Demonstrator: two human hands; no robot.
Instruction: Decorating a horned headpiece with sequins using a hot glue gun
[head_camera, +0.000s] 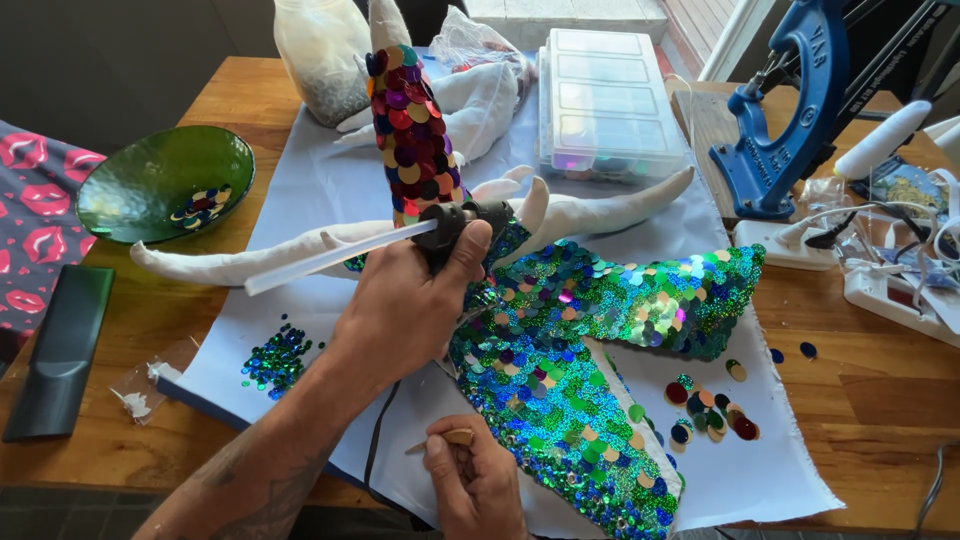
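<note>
Left hand (405, 300) clamps our glue gun (455, 225), nozzle aimed right at the sequinned tail (560, 390); right hand (475, 480), nearer us, pinches probably a small stick (455, 437).

A clear plastic compartment box (610, 100) stands at the table's far edge, a small clear bag (150, 380) near the left.

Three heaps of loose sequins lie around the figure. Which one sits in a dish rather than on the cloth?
The heap in the green glass bowl at left: its sequins rest inside, while the other two heaps lie on the white cloth.
</note>
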